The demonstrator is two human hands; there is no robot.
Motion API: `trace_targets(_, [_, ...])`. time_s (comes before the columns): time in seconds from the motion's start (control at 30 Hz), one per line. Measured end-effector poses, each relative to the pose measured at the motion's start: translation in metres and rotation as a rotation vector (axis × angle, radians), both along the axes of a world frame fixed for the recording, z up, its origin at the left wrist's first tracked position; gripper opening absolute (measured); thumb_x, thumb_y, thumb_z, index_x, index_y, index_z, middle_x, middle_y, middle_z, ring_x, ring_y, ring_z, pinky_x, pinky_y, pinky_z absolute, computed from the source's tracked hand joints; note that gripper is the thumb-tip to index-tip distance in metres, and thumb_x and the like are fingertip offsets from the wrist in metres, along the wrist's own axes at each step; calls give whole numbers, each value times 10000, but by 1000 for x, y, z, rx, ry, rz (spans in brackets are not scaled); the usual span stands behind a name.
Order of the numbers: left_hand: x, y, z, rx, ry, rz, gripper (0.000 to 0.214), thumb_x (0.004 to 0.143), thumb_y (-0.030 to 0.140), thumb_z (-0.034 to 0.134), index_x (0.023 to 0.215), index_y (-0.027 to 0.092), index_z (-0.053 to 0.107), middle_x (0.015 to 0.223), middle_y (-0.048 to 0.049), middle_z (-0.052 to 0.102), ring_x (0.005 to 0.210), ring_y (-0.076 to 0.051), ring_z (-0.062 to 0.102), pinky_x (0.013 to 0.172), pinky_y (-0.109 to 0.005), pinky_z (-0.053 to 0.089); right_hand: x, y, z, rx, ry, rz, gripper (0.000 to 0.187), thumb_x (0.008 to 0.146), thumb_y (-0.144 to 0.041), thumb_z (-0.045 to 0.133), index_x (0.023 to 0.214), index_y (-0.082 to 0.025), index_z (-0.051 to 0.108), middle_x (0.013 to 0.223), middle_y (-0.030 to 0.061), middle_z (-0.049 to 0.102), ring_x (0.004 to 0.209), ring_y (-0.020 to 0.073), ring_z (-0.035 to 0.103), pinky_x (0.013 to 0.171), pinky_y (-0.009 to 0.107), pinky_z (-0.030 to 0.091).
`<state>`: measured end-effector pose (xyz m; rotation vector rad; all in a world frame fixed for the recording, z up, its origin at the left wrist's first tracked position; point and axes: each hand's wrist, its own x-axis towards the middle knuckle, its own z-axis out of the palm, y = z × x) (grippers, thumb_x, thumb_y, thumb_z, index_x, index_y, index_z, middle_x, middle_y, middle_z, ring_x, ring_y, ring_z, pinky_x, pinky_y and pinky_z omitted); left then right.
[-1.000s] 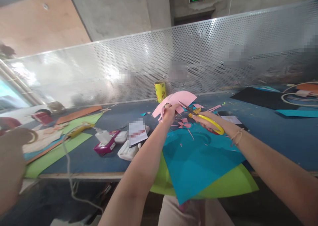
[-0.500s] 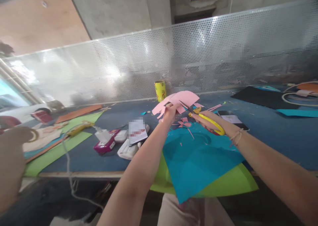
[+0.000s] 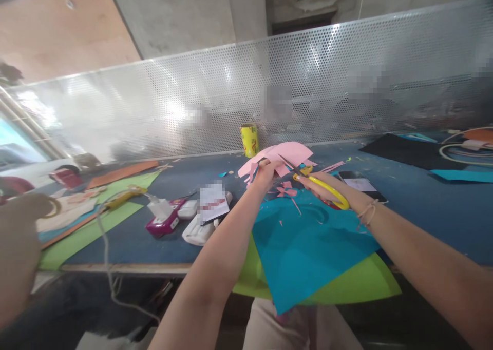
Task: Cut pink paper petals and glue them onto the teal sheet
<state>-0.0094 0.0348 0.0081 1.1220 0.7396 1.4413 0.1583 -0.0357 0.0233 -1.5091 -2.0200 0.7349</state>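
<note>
Left hand: the left hand (image 3: 265, 171) is closed in a pinch on the near edge of the pink paper (image 3: 287, 152), holding it up above the table.
Right hand: the right hand (image 3: 321, 185) is curled through the yellow handles of the scissors (image 3: 314, 180); blades parted, tips at the pink paper.
Below the hands: pink scraps (image 3: 287, 192) lie on a teal sheet (image 3: 308, 247), which overlaps a lime green sheet (image 3: 346, 283).
Table: blue table (image 3: 423, 206).
Farther off: yellow can (image 3: 249, 140) by the perforated metal screen (image 3: 231, 98).
Left of the arm: magenta device (image 3: 165, 221).
</note>
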Motion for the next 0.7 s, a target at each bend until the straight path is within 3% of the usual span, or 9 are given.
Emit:
trace_targets(0.1, [-1, -1, 0, -3, 1, -7, 106, 534, 179, 648, 615, 143, 591, 534, -4, 569, 540, -130, 556, 546, -256, 445, 0, 0, 2, 22, -45, -18, 430, 830, -572, 352, 633, -196, 417, 385, -47, 377, 273, 90, 370, 288, 211, 289])
trace_targets(0.27, [0, -3, 0, -14, 10, -20, 155, 519, 163, 644, 669, 138, 618, 591, -28, 615, 586, -147, 578, 554, -262, 462, 1, -2, 3, -106, 49, -7, 402, 804, -572, 418, 676, -191, 434, 411, -53, 402, 282, 77, 367, 290, 208, 303])
trace_targets(0.43, [4, -4, -1, -31, -2, -33, 132, 497, 158, 656, 603, 135, 582, 562, -34, 603, 520, -139, 556, 489, -250, 434, 1, 0, -1, -145, 114, -2, 465, 777, -648, 378, 703, -194, 447, 419, -50, 423, 282, 86, 391, 282, 208, 315])
trace_targets(0.7, [3, -6, 1, -10, -8, -44, 119, 514, 160, 656, 601, 130, 581, 557, -19, 585, 514, -115, 539, 514, -244, 441, -5, -6, 5, -45, 8, -55, 457, 807, -610, 366, 639, -191, 436, 355, -51, 370, 248, 92, 362, 270, 211, 281])
